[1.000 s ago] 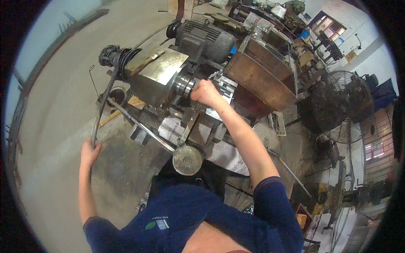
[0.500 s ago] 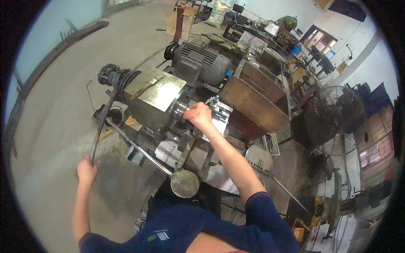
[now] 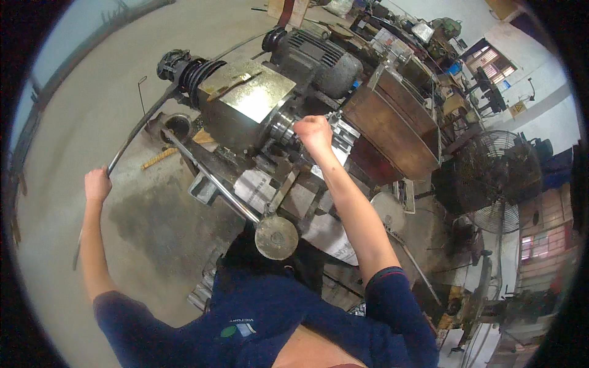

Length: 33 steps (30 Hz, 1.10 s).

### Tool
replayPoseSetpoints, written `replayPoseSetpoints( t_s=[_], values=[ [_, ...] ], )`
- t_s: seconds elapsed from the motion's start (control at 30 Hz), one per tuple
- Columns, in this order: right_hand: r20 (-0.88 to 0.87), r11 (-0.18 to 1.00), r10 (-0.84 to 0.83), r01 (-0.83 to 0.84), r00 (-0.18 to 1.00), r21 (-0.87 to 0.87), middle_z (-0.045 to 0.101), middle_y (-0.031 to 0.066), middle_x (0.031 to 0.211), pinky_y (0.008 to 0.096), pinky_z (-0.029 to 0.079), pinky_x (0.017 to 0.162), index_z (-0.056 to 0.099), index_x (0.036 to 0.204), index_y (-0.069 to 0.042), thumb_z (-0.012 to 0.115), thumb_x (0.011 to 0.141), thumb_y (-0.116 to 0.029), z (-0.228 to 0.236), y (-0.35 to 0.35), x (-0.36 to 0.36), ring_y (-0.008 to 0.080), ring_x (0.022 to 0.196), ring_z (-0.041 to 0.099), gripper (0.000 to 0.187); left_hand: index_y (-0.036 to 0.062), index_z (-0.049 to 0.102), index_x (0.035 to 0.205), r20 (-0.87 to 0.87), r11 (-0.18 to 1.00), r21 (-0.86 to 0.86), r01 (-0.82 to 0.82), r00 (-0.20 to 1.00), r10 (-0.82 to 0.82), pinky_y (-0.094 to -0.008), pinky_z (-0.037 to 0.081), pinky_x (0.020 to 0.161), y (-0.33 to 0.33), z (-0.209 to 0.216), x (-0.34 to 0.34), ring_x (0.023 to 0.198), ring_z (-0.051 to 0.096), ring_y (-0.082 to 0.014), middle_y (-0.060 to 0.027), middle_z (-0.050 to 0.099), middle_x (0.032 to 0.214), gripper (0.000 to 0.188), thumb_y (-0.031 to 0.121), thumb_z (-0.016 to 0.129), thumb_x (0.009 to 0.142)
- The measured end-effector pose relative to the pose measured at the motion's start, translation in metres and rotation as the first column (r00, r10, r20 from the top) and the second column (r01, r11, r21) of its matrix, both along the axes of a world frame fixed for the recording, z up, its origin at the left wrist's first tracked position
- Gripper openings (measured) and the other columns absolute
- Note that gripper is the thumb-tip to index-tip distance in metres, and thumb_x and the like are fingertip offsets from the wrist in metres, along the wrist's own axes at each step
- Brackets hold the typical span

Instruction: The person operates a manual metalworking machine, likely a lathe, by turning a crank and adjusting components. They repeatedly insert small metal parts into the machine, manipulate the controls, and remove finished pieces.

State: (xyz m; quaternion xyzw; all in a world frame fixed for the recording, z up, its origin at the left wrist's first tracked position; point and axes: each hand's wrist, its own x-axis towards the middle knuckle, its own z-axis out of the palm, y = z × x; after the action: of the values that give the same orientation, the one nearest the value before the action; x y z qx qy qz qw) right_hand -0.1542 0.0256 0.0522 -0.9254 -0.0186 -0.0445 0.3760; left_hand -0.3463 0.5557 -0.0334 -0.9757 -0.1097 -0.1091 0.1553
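Observation:
My left hand [image 3: 97, 184] is wrapped round a long metal lever bar [image 3: 134, 130], out to the left. The bar runs up to the black ribbed rings [image 3: 190, 76] at the rear of a lathe-like machine. My right hand [image 3: 314, 135] is closed with its fingers pinched at the shiny round spindle nose [image 3: 283, 125]; what lies inside the fingers is hidden. Between the two hands sits the boxy metal headstock [image 3: 245, 101], with a thin file-like tool [image 3: 234, 86] lying on its bright top. In front, a polished rod [image 3: 211, 178] slopes down to a round metal disc [image 3: 277, 237].
Behind the headstock stands a finned electric motor [image 3: 319, 61]. A rusty metal box [image 3: 389, 132] is to its right. Farther right is a large caged fan [image 3: 491, 162]. Paper sheets [image 3: 254, 189] lie on the machine bed near my body.
My left hand has swung the lever bar outward to the left and away from me. The right hand stays at the spindle nose. The whole view has shifted a little.

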Motion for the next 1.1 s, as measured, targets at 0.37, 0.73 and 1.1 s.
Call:
replayPoseSetpoints(
  t_s=[0.37,0.73,1.1],
  values=[
    [0.008,0.953,0.021,-0.022,1.000,0.302,0.056,0.0063,0.059,0.0291,0.048,0.050,0.062,0.066,0.000,0.057,0.069,-0.015,-0.019,-0.015,0.012,0.0177,0.054,0.057,0.016,0.0028,0.056,0.083,-0.118,0.902,-0.362,-0.234,0.972,0.205,-0.0466,0.045,0.068,-0.096,0.008,-0.029,0.077,0.058,-0.0368,-0.0212,0.059,0.077,0.017,0.008,0.052,0.067],
    [-0.075,0.805,0.235,-0.150,0.969,0.574,0.053,0.0066,0.069,0.0319,0.050,0.051,0.059,0.072,0.003,0.056,0.070,-0.012,-0.008,-0.018,0.012,0.0159,0.060,0.053,0.015,0.0023,0.058,0.082,-0.209,0.721,-0.577,-0.383,0.923,0.323,-0.0453,0.044,0.066,-0.130,0.012,-0.112,0.074,0.058,-0.0387,-0.0219,0.059,0.075,0.015,0.010,0.057,0.069],
    [-0.025,0.856,0.076,-0.053,0.997,0.513,0.056,0.0077,0.073,0.0277,0.049,0.053,0.055,0.072,0.003,0.052,0.067,-0.005,-0.012,-0.016,0.008,0.0144,0.054,0.054,0.010,0.0028,0.053,0.095,-0.013,0.996,0.094,0.001,1.000,0.000,-0.0398,0.045,0.053,0.131,-0.054,-0.056,0.061,0.057,-0.0296,-0.0140,0.057,0.065,0.022,0.005,0.054,0.074]
  ],
)
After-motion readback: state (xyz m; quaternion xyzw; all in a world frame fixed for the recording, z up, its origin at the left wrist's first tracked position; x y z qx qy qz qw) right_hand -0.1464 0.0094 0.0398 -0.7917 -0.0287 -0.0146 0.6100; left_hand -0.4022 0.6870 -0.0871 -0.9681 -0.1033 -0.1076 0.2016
